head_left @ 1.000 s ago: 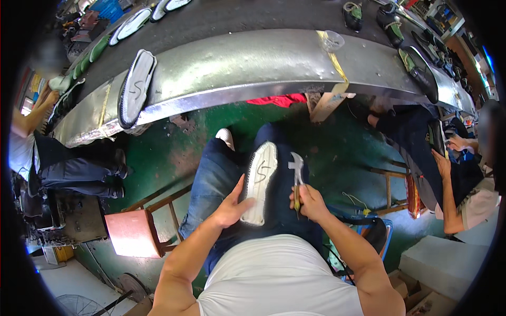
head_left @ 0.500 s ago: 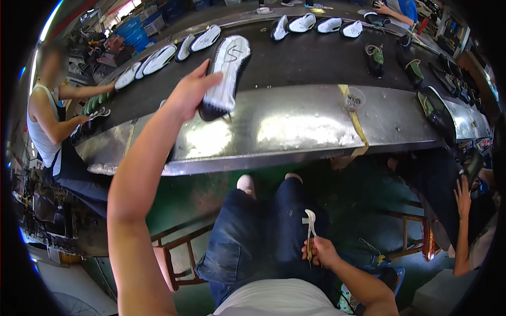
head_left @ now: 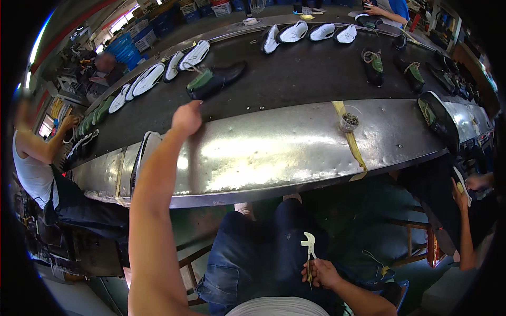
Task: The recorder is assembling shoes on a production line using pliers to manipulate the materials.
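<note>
My left hand (head_left: 187, 119) reaches over the near side of the dark belt. Its fingers are mostly hidden, turned away from me. Just beyond the fingertips, a black shoe with a green lining (head_left: 217, 79) rests on the belt, sole down, a lace loop at its opening; whether the hand touches its heel I cannot tell. Above my right thigh, my right hand (head_left: 322, 273) is closed around the handles of lasting pincers (head_left: 309, 246), their pale hammer-like head pointing up. Partly behind my left forearm, another shoe with a white sole (head_left: 151, 143) lies on the metal ledge.
Several white-soled shoes (head_left: 292, 32) lie along the belt's far edge. A clear cup of small nails (head_left: 349, 122) stands on the metal ledge (head_left: 279, 142) by a yellow strip. One black shoe (head_left: 438, 118) leans at right. Co-workers sit left (head_left: 37, 168) and right (head_left: 464, 210).
The shoe my left hand held sole-up is now on the belt, sole down. My left hand has lowered toward the ledge. The pincers stay in my right hand.
</note>
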Motion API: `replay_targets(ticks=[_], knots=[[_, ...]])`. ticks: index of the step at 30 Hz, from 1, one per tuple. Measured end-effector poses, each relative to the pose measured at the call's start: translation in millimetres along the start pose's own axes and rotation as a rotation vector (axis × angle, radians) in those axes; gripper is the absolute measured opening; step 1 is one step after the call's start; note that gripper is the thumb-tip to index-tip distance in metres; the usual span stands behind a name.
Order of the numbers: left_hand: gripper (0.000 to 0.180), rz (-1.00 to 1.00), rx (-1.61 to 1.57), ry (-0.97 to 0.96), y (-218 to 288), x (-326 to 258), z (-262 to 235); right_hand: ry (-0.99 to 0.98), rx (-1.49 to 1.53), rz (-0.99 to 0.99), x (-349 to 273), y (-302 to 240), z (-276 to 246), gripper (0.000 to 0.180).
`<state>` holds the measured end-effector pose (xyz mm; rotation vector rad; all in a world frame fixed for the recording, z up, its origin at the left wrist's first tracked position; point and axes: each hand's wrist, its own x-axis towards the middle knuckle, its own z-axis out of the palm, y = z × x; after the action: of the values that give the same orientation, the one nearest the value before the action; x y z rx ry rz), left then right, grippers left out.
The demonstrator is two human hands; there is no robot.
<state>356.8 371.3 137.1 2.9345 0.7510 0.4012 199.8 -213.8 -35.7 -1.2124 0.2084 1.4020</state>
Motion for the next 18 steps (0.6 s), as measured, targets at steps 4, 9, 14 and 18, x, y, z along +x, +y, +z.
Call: replay_targets(ticks=[4,9,14,18], knots=[[0.041,-0.038,0.623,0.382,-79.4,-36.7,-53.4,-0.029,-0.014,-0.036,-1.6,2.4,-0.2,0.048],[0.051,-0.582,-0.117,-0.412,-138.2,-60.1,-103.4,-0.025,-0.033,-0.047,0.1,4.6,6.7,0.048],[0.054,-0.319,-0.399,-0.291,-121.6,-103.3,-98.4,0.013,-0.108,-0.069,-2.6,11.5,14.7,0.048],[0.056,-0.081,-0.741,-0.392,-46.0,-168.2,-129.0,0.06,-0.127,-0.093,-5.6,21.2,14.6,0.05]])
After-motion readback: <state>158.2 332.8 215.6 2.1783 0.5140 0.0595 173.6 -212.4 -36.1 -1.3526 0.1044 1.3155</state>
